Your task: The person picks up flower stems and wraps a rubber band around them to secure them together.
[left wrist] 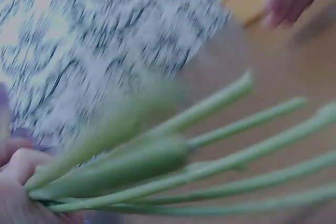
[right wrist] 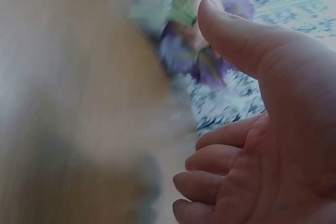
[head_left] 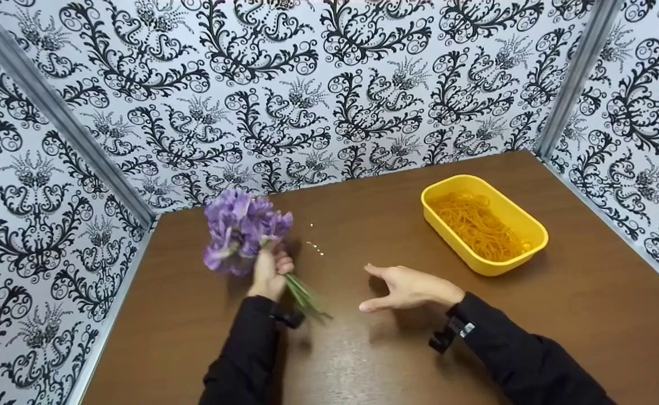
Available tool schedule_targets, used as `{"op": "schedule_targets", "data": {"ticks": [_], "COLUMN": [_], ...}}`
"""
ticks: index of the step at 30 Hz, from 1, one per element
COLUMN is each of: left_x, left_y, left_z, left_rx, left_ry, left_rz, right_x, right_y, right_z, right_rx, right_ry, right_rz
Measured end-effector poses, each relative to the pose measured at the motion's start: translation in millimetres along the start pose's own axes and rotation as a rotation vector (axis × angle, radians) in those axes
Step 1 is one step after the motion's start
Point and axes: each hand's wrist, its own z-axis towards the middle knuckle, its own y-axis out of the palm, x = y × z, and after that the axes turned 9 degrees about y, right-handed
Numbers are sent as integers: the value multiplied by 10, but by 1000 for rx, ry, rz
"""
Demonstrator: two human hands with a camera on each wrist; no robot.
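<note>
Head view first: our left hand (head_left: 269, 274) is curled tightly round the green stems (head_left: 304, 297) of one bunch of purple fabric flowers (head_left: 241, 229), holding it just below the blooms, above the brown wooden tabletop (head_left: 363, 360). The blossoms point away from us toward the back wall, and the stem ends trail toward our sleeve. In the left wrist view we count at least five separate green stems (left wrist: 220, 166) fanning out from our fingers (left wrist: 21, 171); the blur keeps us from a surer count.

Our right hand (head_left: 408, 288) holds nothing. It hovers near the middle of the table, thumb spread and fingers loosely bent, palm turned toward the bunch but apart from it. The right wrist view shows the same relaxed hand (right wrist: 273, 145), with the purple blooms (right wrist: 210, 61) blurred beyond the thumb.

One yellow oblong plastic tub (head_left: 534, 228) sits to the right, well apart from both hands, filled with a tangle of orange rubber bands (head_left: 478, 225) too many to count.
</note>
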Motion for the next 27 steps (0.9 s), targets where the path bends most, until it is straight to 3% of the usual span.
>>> {"op": "schedule_targets", "data": {"ticks": [5,10,13,19,27], "left_x": [-381,-633,-717,-819,-871], "left_y": [260,481,564,642,685], "left_z": [-185,-347,-432,-548,-653], "left_rx": [-75,-123,-127,-126,-160], "left_ry": [91,121,151,207,207], "left_rz": [-76,-152,-170,-111,-192], "right_x": [-231,-352,-377,-369,-329], "right_y": [33,125,170,269,361], "right_z": [33,68,76,109,184], "right_rx": [60,155,159,172,237], "right_ry": [-96,-120,-79,-56,-3], "right_rz": [10,-35,-32,12,67]}}
